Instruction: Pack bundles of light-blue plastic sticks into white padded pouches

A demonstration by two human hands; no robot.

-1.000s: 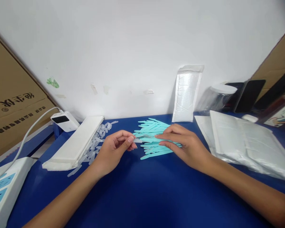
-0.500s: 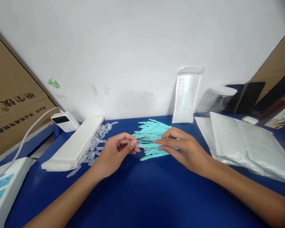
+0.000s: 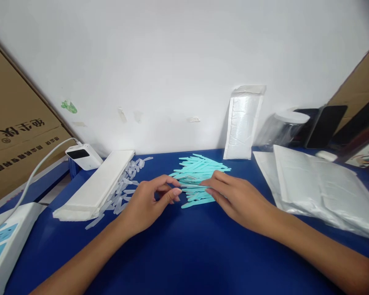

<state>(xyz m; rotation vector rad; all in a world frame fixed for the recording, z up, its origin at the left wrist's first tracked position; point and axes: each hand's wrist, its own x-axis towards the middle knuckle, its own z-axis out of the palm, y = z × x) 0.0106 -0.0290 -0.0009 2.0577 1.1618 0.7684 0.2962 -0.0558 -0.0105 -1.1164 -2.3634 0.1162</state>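
Observation:
A pile of slim turquoise eyebrow razors (image 3: pixel 199 164) lies on the blue table in front of me. Between my hands is one razor (image 3: pixel 192 187), held level just above the pile's near part. Thumb and forefinger of my right hand (image 3: pixel 230 194) pinch its right end. The fingertips of my left hand (image 3: pixel 160 194) close around its left end, the other fingers curled beneath; the exact contact is too small to make out. To the left, many small translucent plastic caps (image 3: pixel 123 190) are scattered beside a stack of white padded envelopes (image 3: pixel 95 184).
More silvery padded envelopes (image 3: pixel 316 184) lie at the right, and another envelope (image 3: pixel 244 123) leans on the wall. Behind them stands a clear jar (image 3: pixel 283 129) with a white lid. At left are a white cabled device (image 3: pixel 84 157), a power strip (image 3: pixel 15 241) and a carton (image 3: pixel 21 123).
My left fingertips have loosened a little around the razor's end. The right hand has dropped slightly and shifted with the razor. The pile looks much the same.

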